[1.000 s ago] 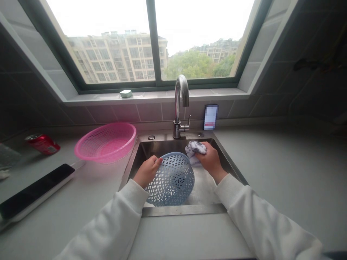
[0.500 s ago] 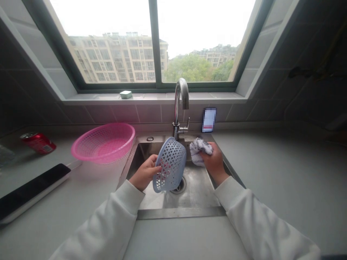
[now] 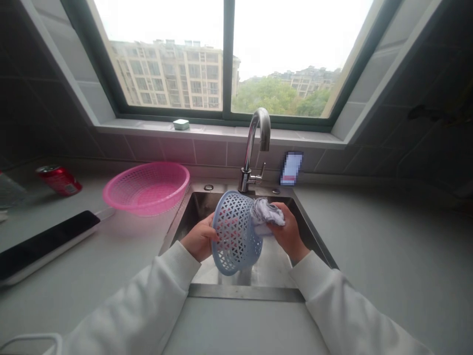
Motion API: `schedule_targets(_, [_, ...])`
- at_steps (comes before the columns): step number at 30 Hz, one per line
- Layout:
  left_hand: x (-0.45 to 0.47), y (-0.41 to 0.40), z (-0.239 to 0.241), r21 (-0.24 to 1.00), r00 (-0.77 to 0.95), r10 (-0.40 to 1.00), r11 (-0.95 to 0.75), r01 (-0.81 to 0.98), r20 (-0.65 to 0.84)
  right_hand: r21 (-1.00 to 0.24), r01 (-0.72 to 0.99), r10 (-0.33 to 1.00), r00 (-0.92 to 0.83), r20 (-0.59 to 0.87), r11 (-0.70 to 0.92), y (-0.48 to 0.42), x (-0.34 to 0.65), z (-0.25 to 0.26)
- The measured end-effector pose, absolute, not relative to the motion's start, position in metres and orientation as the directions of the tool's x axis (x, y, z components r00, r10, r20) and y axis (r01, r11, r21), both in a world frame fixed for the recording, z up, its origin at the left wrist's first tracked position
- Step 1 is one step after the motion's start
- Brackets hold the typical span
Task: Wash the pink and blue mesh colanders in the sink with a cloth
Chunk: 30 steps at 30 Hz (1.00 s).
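Tilted on its side above the sink, a light blue plastic basket with cut-out holes is held at its rim by my left hand. The fingers of that hand go behind the rim, the thumb lies in front. My right hand is closed on a bunched whitish-grey cloth. The cloth lies against the right side of the basket, near its base. Behind both hands rises a chrome faucet, with no water seen running from it.
Left of the sink are a pink perforated basket, a red can lying on its side and a long black-topped object. A phone leans on the wall behind. A small pale green box is on the sill.
My right hand has brought the cloth left onto the basket's side. The basket has turned a little, showing more of its holed wall. The camera view has shifted and tilted slightly.
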State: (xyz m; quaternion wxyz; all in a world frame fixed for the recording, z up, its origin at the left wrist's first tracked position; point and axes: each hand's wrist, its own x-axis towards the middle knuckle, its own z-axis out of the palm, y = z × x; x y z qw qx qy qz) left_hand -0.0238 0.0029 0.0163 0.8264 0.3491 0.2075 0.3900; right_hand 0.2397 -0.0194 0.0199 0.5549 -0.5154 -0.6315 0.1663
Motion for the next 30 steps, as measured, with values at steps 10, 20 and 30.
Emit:
schedule_targets(10, [-0.015,0.009,0.011,0.804,0.326,0.928,0.331,-0.495,-0.181,-0.821,0.426,0.893,0.062,0.446,0.381,-0.013,0.224,0.012])
schedule_targets(20, [-0.016,0.008,0.010,0.752,0.263,0.951,0.293,-0.591,-0.164,-0.840,0.362,0.899,0.007,0.437,0.406,-0.020,0.222,0.013])
schedule_targets(30, [-0.018,0.009,0.010,0.756,0.246,0.959,0.265,-0.598,-0.141,-0.831,0.377,0.888,0.044,0.457,0.409,-0.019,0.226,0.015])
